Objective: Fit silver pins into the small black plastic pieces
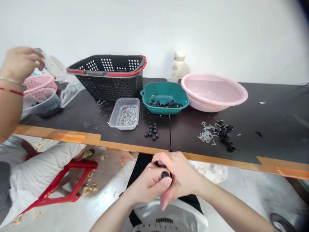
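My left hand is closed around a small black round part, whose end shows beside the thumb. My right hand presses against the left with curled fingers, and what lies between its fingers is hidden. Both hands are together over my lap, just below the table's front edge. Several black caps lie on the table beyond them. To the right, a pile of silver pins sits beside a heap of black parts. A clear tray holds many metal pins, and a teal basin holds black parts.
A black basket with red handles and a pink colander stand toward the wall, with a white bottle between. At left, another person's hand is above a clear bowl. A red stool stands below.
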A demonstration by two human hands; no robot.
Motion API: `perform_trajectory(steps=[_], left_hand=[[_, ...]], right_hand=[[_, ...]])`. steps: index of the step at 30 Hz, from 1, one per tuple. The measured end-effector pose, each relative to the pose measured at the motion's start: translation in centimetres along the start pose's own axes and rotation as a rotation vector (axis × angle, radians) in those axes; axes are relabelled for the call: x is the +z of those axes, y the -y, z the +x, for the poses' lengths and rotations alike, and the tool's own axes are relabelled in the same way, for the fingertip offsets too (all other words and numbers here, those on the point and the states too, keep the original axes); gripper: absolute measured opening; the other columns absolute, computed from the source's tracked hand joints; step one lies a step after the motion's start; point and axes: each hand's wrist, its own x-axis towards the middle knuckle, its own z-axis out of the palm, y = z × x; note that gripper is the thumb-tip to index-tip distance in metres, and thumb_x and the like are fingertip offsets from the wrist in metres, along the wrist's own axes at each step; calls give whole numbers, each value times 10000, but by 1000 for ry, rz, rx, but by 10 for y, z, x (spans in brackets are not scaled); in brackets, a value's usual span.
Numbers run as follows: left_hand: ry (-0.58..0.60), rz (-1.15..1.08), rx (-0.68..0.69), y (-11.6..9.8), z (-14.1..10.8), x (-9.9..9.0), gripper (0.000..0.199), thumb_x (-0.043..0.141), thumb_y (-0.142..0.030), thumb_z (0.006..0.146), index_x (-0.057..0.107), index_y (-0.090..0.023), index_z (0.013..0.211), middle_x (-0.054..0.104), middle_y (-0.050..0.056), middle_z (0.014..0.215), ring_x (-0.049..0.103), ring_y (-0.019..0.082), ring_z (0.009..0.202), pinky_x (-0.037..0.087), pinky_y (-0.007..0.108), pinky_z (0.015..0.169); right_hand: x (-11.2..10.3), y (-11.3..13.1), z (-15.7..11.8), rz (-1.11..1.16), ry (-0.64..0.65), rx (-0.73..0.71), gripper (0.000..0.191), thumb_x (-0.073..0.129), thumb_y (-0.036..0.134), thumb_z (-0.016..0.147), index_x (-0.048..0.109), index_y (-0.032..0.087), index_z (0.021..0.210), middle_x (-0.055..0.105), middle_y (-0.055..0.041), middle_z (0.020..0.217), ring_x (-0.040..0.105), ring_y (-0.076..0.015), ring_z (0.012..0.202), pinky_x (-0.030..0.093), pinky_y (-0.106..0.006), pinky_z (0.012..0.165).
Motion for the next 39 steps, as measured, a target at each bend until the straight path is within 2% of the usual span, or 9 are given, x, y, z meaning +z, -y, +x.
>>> perform_trajectory(steps=[8,11,14,20,22,25,29,35,39], left_hand=[[68,172,90,-5,-9,-6,478,357,-468,949,546,-196,605,533,27,591,507,160,590,405,273,574],[21,203,83,-5,-11,-3,418,390,-416,943,561,-191,635,605,37,649,573,167,634,430,258,577],[-58,152,111,3,-15,5,411,378,-428,930,533,-196,628,637,45,644,615,185,651,456,269,598],[-99,-183,-219,25,-22,14,439,406,-524,924,556,-185,689,606,30,497,615,173,502,460,264,524],[-128,-331,-299,30,-17,12,508,441,-615,882,549,-172,657,567,13,453,581,149,441,428,237,468],[-185,-561,-277,35,-5,7,601,480,-707,811,481,-166,550,474,-19,382,503,109,345,356,203,394],[-174,-754,-286,36,8,2,588,521,-702,794,461,-164,563,461,-35,423,481,94,333,367,196,359],[-315,-948,-373,38,8,13,411,588,-503,869,562,-125,709,555,-14,593,542,75,496,489,192,530],[-370,-1306,-614,54,0,23,333,516,-405,930,628,-92,943,667,77,891,656,136,774,532,266,763]], right_hand=[[11,15,-9,185,-59,30,745,499,846,658,546,210,1043,596,11,666,542,-159,508,359,-254,497],[17,23,-10,221,-138,-22,587,422,726,803,542,201,1037,550,20,598,490,-147,455,350,-253,457],[26,20,-14,207,-216,-97,451,396,568,884,549,195,1087,625,-16,662,573,-176,534,429,-273,533],[30,2,-19,239,-2,39,499,410,534,933,476,172,1271,623,26,521,626,-209,591,480,-293,632],[23,1,-16,219,35,91,503,459,524,932,474,179,1297,664,9,591,647,-214,654,489,-310,691],[9,0,-9,100,-55,106,430,531,495,919,580,193,1222,699,-79,905,645,-234,840,490,-339,761],[-9,-10,3,107,-158,42,277,595,438,906,721,210,1000,626,-67,913,615,-197,831,507,-298,737],[-33,-49,25,-152,-259,192,259,529,295,956,680,200,1144,617,-71,992,619,-191,856,517,-329,813],[-36,-70,36,-317,-215,144,260,488,232,965,669,194,1148,669,-87,1043,618,-232,917,504,-405,881]])
